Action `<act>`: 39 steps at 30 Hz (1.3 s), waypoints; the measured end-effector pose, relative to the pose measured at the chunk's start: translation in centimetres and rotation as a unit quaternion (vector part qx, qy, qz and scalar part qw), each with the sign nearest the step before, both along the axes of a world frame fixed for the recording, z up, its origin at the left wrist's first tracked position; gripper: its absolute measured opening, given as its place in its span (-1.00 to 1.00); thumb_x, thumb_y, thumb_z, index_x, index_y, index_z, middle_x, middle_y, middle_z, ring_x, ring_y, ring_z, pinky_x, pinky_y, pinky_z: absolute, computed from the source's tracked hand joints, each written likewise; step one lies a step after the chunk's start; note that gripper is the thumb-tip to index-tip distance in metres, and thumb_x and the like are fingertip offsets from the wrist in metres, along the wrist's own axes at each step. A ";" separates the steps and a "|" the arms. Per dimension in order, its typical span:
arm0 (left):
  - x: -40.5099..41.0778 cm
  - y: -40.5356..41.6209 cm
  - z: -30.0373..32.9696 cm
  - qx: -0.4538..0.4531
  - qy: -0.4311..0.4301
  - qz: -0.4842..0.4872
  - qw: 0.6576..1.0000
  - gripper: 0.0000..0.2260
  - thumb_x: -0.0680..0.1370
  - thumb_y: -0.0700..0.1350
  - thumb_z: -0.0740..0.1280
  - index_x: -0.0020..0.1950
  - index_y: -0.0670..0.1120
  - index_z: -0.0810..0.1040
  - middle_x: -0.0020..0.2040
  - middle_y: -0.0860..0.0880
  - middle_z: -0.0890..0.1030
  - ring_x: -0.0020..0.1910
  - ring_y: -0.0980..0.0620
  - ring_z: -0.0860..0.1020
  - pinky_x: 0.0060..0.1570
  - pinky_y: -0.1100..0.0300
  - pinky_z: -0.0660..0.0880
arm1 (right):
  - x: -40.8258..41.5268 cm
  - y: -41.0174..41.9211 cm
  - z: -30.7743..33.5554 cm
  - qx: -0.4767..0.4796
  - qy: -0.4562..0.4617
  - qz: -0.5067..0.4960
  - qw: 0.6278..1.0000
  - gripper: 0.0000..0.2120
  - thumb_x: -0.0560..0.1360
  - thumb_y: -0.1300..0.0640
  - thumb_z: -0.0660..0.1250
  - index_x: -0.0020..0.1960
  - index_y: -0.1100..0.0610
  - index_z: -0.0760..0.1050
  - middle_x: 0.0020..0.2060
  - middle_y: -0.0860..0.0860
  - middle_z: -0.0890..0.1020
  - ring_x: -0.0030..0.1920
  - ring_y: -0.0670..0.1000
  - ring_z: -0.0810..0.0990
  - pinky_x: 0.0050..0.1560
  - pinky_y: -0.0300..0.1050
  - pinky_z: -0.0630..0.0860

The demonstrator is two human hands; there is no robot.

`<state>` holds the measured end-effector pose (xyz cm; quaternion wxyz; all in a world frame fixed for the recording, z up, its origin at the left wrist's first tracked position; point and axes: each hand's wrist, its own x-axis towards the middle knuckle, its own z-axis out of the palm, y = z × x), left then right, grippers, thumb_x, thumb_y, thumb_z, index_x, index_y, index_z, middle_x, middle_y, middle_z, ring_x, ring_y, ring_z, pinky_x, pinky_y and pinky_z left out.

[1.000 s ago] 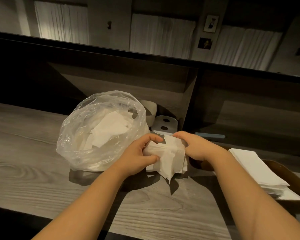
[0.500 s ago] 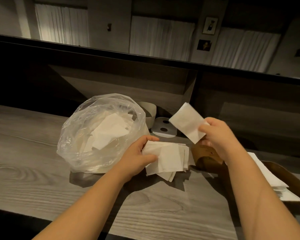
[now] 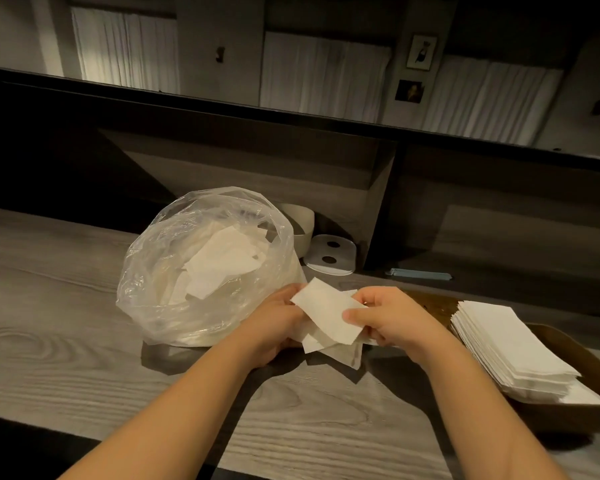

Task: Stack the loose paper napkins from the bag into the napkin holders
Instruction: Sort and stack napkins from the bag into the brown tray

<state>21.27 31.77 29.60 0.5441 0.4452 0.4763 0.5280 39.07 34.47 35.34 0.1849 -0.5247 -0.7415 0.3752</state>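
A clear plastic bag [image 3: 173, 271] with loose white napkins inside sits on the wooden counter. Just right of it, my left hand [image 3: 274, 320] grips a small bunch of napkins [image 3: 333, 348] low over the counter. My right hand [image 3: 392, 317] pinches a single napkin [image 3: 326, 306] that lies on top of that bunch. At the right, a brown tray-like napkin holder [image 3: 568, 348] carries a neat stack of white napkins [image 3: 509, 344].
Behind the bag stand a pale round container [image 3: 303, 226] and a flat white piece with two dark holes [image 3: 331, 254]. A light blue strip [image 3: 419, 273] lies on the shelf ledge. A dark raised shelf wall [image 3: 291, 161] runs behind the counter.
My right hand, which held one napkin up in the air, has come down and laid it on the bunch in my left hand.
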 end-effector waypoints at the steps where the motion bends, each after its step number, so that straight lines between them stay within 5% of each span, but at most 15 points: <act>1: 0.0 0.0 0.1 -0.007 -0.005 0.000 1.000 -0.82 0.56 -0.25 0.35 0.12 -0.02 0.56 0.01 -0.05 0.67 -0.05 -0.05 0.65 -0.23 0.13 0.58 | 0.2 -0.1 -0.1 -0.002 -0.005 0.002 1.000 -0.95 0.56 0.13 0.35 -0.06 0.04 0.59 -0.10 -0.03 0.65 -0.28 -0.11 0.54 -0.35 -0.33 0.38; 7: 0.2 0.0 0.5 -0.021 -0.026 0.004 0.999 -0.85 0.61 -0.17 0.23 0.06 -0.04 0.59 -0.08 -0.08 0.64 -0.14 -0.04 0.60 -0.28 0.14 0.51 | 0.4 0.2 -0.4 0.043 -0.040 0.006 0.998 -0.96 0.51 0.17 0.38 -0.11 0.07 0.59 -0.11 0.01 0.62 -0.05 0.01 0.57 -0.09 -0.14 0.51; 9: 0.3 -0.1 0.5 -0.025 -0.041 0.008 0.999 -0.81 0.64 0.00 0.22 0.08 -0.02 0.60 -0.04 -0.07 0.65 -0.10 -0.05 0.61 -0.19 0.10 0.54 | 0.3 0.3 -0.6 0.059 -0.056 0.009 0.997 -0.97 0.50 0.18 0.38 -0.11 0.08 0.59 -0.13 0.03 0.61 -0.07 0.04 0.58 -0.09 -0.08 0.54; 11: 0.0 -0.3 0.2 0.007 0.036 -0.007 0.999 -0.85 0.60 0.00 0.32 0.15 0.04 0.56 0.08 -0.05 0.62 0.03 -0.05 0.61 -0.02 0.06 0.58 | 0.2 0.3 -1.0 0.075 -0.044 0.001 0.996 -0.96 0.52 0.18 0.36 -0.09 0.07 0.57 -0.12 0.03 0.59 -0.12 0.02 0.56 -0.22 -0.13 0.51; 14: -0.4 -0.5 -0.1 0.105 0.149 0.015 0.983 -0.63 0.50 -0.19 0.45 0.20 0.16 0.49 0.14 0.04 0.57 0.12 0.00 0.57 0.11 0.09 0.59 | 0.7 0.7 -1.6 0.101 0.086 -0.083 0.988 -0.89 0.59 0.21 0.26 -0.02 0.02 0.51 -0.04 0.03 0.56 -0.11 -0.03 0.52 -0.22 -0.20 0.44; 18: -0.9 -1.3 0.8 0.178 0.014 0.041 0.983 -0.58 0.43 -0.27 0.48 0.13 0.19 0.55 0.18 0.00 0.54 0.13 -0.04 0.58 0.02 0.11 0.62 | 0.8 0.8 -2.3 0.029 0.206 -0.150 0.966 -0.83 0.61 0.25 0.24 0.03 0.00 0.48 0.03 0.04 0.62 0.00 -0.01 0.58 0.03 -0.03 0.56; 20: -0.9 -1.4 0.9 0.179 0.006 0.023 0.984 -0.58 0.37 -0.19 0.50 0.08 0.25 0.57 0.18 -0.02 0.54 0.14 -0.06 0.58 0.04 0.08 0.62 | 0.5 0.0 -2.0 -0.112 0.372 -0.150 0.909 -0.89 0.63 0.14 0.22 0.05 0.06 0.53 -0.07 0.09 0.69 0.01 0.09 0.65 0.06 0.07 0.58; 22: -0.6 -1.4 0.7 0.174 0.030 0.035 0.984 -0.59 0.44 -0.25 0.47 0.12 0.20 0.55 0.16 0.01 0.55 0.13 -0.04 0.58 0.00 0.15 0.61 | 1.0 -0.1 -2.0 -0.195 0.465 -0.097 0.858 -0.72 0.64 -0.08 0.14 0.09 0.05 0.55 -0.05 0.10 0.72 0.07 0.15 0.67 0.15 0.17 0.56; 25: -0.2 -1.1 0.3 0.179 0.062 0.059 0.980 -0.61 0.49 -0.31 0.42 0.17 0.12 0.51 0.14 0.06 0.56 0.13 0.02 0.56 -0.07 0.26 0.58 | 1.5 -0.1 -2.6 -0.173 0.453 -0.004 0.874 -0.57 0.47 -0.22 0.17 0.20 -0.01 0.51 0.13 0.08 0.67 0.15 0.11 0.64 0.11 0.10 0.57; 29: 0.0 -0.9 -0.3 0.188 0.124 0.049 0.973 -0.56 0.50 -0.28 0.44 0.22 0.15 0.46 0.14 0.07 0.53 0.12 0.03 0.56 -0.03 0.20 0.59 | 1.4 0.5 -4.0 -0.001 0.271 -0.005 0.962 -0.62 0.43 0.11 0.46 0.18 -0.14 0.46 0.11 -0.08 0.64 0.13 -0.03 0.63 -0.01 -0.14 0.60; 33: -0.1 -1.3 -0.4 0.218 0.202 0.003 0.955 -0.34 0.48 -0.19 0.50 0.39 0.25 0.25 0.23 0.16 0.44 0.11 0.30 0.50 -0.01 0.33 0.54 | 1.7 0.6 -4.6 0.031 0.308 -0.013 0.951 -0.54 0.43 0.29 0.47 0.22 -0.06 0.47 0.09 -0.04 0.64 0.10 -0.03 0.63 0.01 -0.06 0.64; 36: -0.7 -1.6 -0.6 0.183 0.286 -0.020 0.940 -0.22 0.45 -0.14 0.51 0.42 0.37 0.12 0.20 0.20 0.44 0.10 0.25 0.52 0.01 0.42 0.47 | 2.1 0.8 -4.7 -0.027 0.297 0.015 0.954 -0.41 0.38 0.39 0.47 0.27 -0.05 0.41 0.15 0.00 0.60 0.13 0.02 0.63 0.01 -0.05 0.64; 39: -0.5 -1.9 -0.4 0.181 0.275 0.009 0.944 -0.30 0.47 -0.26 0.45 0.38 0.32 0.22 0.11 0.14 0.52 0.00 0.17 0.58 -0.08 0.45 0.48 | 2.3 0.8 -4.7 -0.023 0.264 0.018 0.964 -0.38 0.36 0.40 0.50 0.24 -0.11 0.41 0.15 0.00 0.60 0.08 -0.01 0.65 0.07 -0.06 0.63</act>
